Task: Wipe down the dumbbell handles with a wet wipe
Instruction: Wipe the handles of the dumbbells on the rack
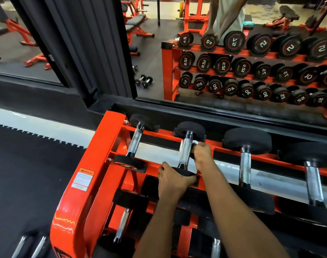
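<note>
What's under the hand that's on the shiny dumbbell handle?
A white wet wipe peeks out above the right hand, pressed against the dumbbell handle. The curled fingers cover the rest of the wipe, so you can't see it.

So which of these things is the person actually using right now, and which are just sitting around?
In the job:
second dumbbell
wet wipe, against its handle
right hand, gripping the wipe
left hand, holding the dumbbell's near head

Just there:
orange rack
warning sticker
mirror
bench, seen in the mirror
</note>
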A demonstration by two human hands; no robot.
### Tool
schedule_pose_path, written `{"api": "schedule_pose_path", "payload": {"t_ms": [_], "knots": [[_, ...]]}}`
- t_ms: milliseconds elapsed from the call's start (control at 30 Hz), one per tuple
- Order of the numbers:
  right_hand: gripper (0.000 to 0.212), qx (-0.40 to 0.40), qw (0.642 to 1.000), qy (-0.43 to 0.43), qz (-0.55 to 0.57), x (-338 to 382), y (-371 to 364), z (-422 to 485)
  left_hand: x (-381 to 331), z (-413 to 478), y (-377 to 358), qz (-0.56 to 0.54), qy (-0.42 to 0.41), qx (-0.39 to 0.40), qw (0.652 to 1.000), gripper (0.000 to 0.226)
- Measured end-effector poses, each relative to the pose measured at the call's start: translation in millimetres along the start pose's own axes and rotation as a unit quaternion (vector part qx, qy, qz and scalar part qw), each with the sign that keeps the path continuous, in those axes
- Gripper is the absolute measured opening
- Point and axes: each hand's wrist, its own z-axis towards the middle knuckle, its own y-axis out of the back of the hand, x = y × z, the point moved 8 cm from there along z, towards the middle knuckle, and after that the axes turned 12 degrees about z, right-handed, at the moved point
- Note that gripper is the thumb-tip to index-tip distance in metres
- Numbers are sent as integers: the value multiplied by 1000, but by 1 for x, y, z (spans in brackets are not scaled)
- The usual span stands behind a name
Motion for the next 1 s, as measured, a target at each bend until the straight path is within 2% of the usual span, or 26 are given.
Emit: {"api": "schedule_pose_path", "payload": {"t_ms": [67, 133, 267, 333, 400, 500, 533, 633, 700, 767, 833, 933, 1000], "knots": [[19, -19, 999, -12, 42, -2, -6, 4, 0, 1, 0, -4, 0, 0, 1000, 100], [21, -11, 999, -27, 31, -7, -6, 3, 1, 1, 0, -3, 0, 0, 1000, 101], [26, 71, 991, -21, -107, -17, 7, -1, 1, 1, -2, 0, 0, 0, 1000, 110], [23, 69, 984, -13, -162, -15, 12, 2, 1, 1, -1, 1, 1, -2, 1000, 111], [24, 57, 993, -16, -104, -14, 5, 1, 0, 1, 0, 4, 3, 0, 1000, 111], [32, 56, 995, -57, 64, -19, -7, -11, 1, 0, 0, 0, 7, 0, 1000, 109], [32, 69, 993, -58, 71, -20, -8, -16, 1, -1, 0, -2, 7, -1, 1000, 108], [29, 100, 992, -30, -65, -24, 4, -20, 1, -1, 1, -4, 6, -4, 1000, 113], [32, 112, 978, -2, -176, -25, 15, -16, 1, 0, 0, -3, 6, -1, 1000, 115], [33, 138, 961, 5, -240, -25, 19, -15, 2, 1, 0, -4, 6, 1, 1000, 115], [30, 131, 967, 6, -218, -26, 20, -11, 2, 1, 1, -6, 6, 3, 1000, 118], [20, 75, 990, -3, -119, -30, 17, -10, 1, 0, 0, -6, 4, 5, 1000, 115], [21, 70, 991, -9, -109, -34, 13, -10, 0, -2, 1, -10, 4, 6, 1000, 112]]}}
